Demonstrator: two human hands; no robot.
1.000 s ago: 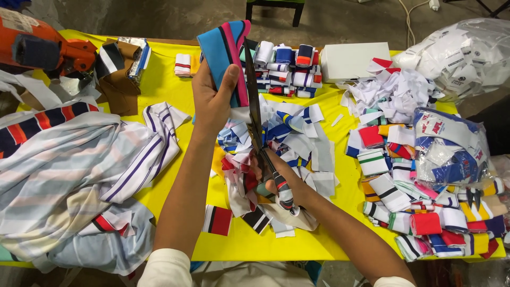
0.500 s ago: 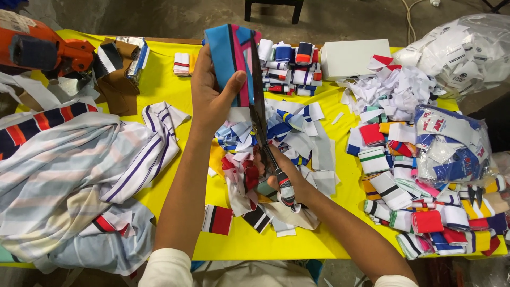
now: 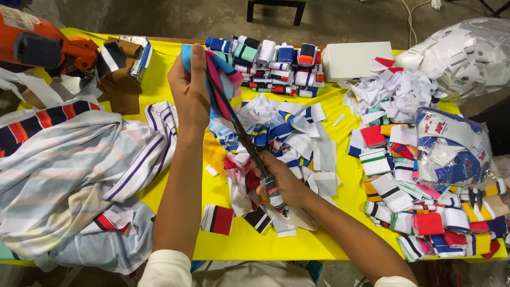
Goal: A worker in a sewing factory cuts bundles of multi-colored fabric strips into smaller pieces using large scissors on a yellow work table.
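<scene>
Cloth strip (image 3: 220, 79), in the left hand's (image 3: 190, 90) grip, is half-cut by scissors (image 3: 241, 133) the right hand (image 3: 281, 183) grasps; cut scraps (image 3: 287, 133) cover the surface (image 3: 340, 180).

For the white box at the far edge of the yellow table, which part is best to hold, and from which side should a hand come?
Probably the short left end of the white box, reached from above. The box lies flat with its top bare. Its left end faces a small gap before the folded striped pieces, while white fabric scraps lean on its right front corner and block that side.
</scene>
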